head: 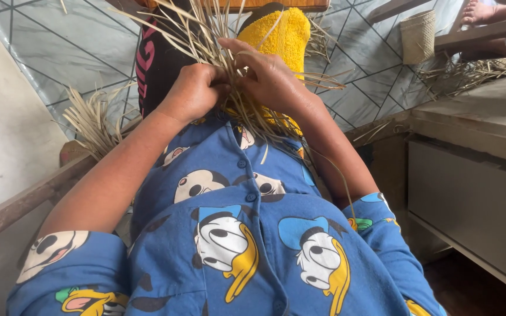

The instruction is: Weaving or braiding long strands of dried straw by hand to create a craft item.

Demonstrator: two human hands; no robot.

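My left hand [193, 89] and my right hand [269, 73] meet over my lap, both closed on a cluster of thin dry straw strips [206, 32] that fan upward and outward from between the fingers. Under the hands lies a yellow fuzzy cloth [282, 32] and a black garment with pink lettering [150, 64]. My blue cartoon-print shirt [253, 234] fills the lower view. More strips trail down past my right wrist.
A loose bundle of straw strips [92, 120] lies at the left by a wooden plank [30, 199]. A small woven basket [418, 36] stands on the patterned floor at the upper right, near more straw [469, 73] and another person's foot [484, 11]. A grey cabinet [475, 187] stands at the right.
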